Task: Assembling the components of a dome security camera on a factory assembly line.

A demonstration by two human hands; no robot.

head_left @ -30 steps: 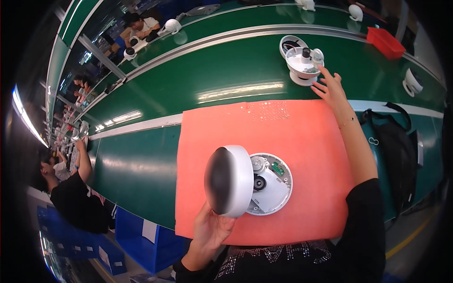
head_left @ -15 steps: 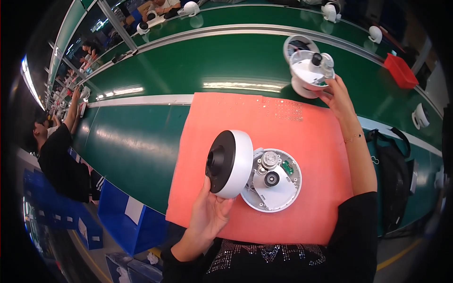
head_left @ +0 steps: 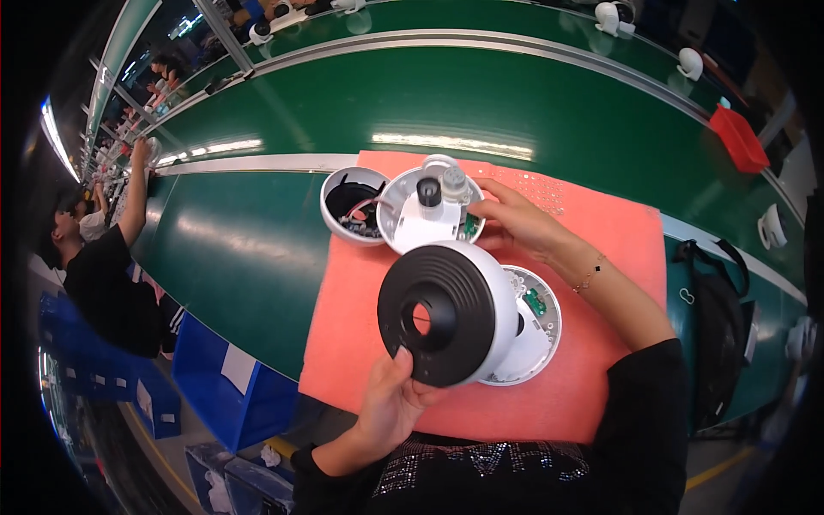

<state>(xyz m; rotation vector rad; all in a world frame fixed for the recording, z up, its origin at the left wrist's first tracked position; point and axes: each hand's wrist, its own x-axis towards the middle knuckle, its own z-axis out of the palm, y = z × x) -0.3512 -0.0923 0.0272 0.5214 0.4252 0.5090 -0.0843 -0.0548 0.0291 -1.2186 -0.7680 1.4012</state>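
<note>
My left hand (head_left: 390, 412) grips the lower rim of a round camera cover (head_left: 451, 318) with a stepped black front, a central hole and a white side. Under that cover, partly hidden, an open white camera shell (head_left: 539, 343) with a green circuit board lies on the pink mat. With its fingers at the right edge, my right hand (head_left: 519, 221) holds a second open camera shell (head_left: 427, 219), which carries a black lens and a grey motor. Reddish wires join this shell to a white half-shell (head_left: 352, 206) with a black interior, at its left.
The pink mat (head_left: 515, 421) covers part of the green table (head_left: 249, 249), with small round pieces (head_left: 545, 190) at its far right. Beyond runs a green conveyor (head_left: 343, 103). A black bag (head_left: 719, 335) lies right, a red bin (head_left: 738, 142) far right. Another person (head_left: 112, 283) works left, near a blue bin (head_left: 232, 386).
My right hand has brought the second camera shell, with its wired half-shell, from the conveyor's edge leftward and nearer over the mat. The cover in my left hand has turned and shifted right.
</note>
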